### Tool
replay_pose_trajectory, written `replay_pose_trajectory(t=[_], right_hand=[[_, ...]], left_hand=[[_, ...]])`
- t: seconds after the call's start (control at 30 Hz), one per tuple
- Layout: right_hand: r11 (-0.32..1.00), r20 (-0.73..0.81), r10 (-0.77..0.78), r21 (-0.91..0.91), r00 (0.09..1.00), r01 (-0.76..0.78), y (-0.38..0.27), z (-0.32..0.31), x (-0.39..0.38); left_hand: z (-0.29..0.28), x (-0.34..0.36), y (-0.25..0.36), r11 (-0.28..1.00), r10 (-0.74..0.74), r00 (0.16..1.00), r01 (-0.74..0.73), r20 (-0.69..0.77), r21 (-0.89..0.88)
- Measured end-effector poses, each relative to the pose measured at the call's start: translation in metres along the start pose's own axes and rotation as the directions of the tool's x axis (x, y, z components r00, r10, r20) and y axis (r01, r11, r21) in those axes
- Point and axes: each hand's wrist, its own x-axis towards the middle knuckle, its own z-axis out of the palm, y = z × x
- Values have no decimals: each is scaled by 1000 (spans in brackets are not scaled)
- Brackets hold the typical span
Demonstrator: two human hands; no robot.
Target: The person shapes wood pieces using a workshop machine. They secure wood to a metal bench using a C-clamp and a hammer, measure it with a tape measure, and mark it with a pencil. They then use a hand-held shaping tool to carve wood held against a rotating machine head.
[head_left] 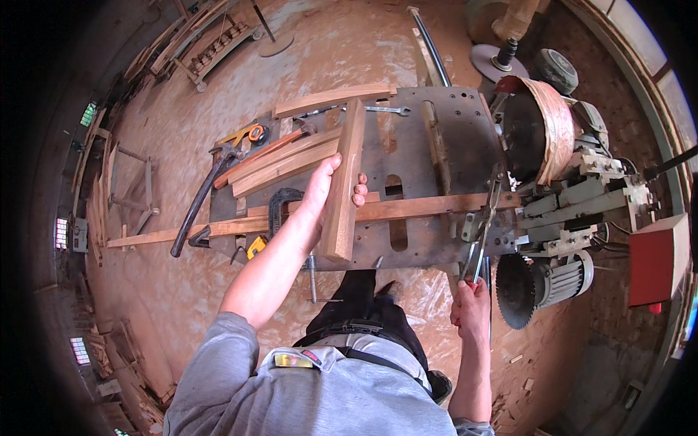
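My left hand (329, 190) is closed round a thick wooden board (343, 178), holding it on a tilt over the metal machine table (462, 138). At the table's front right corner, the fingers of my right hand (472, 307) are wrapped round the red-handled end of a long metal tool (480, 254). Its exact kind cannot be made out. Beneath my left forearm, a long wooden strip (407, 208) lies across the table beside a black clamp (280, 211). Several shorter wooden pieces (283, 161) lie left of the held board.
Hammers (207, 190), an orange tape measure (257, 134) and a wrench (387, 110) lie on the table. A bare toothed circular saw blade (515, 291) stands close right of my right hand, beside a motor (563, 280). Another large disc (523, 131) sits behind a curved guard (549, 131).
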Motion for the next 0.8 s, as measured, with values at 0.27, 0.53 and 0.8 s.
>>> replay_pose_trajectory(t=[0.27,0.53,0.8], right_hand=[[996,12,-20,-89,1000,21,-23,-6,4],[973,61,179,-161,982,-168,-81,-25,-24],[955,87,288,-105,954,-279,-109,-27,-21]], left_hand=[[-5,8,-6,332,262,961,-176,89,927],[42,19,-21,-547,155,920,-224,360,807],[80,102,-48,-559,-87,910,-382,405,736]])
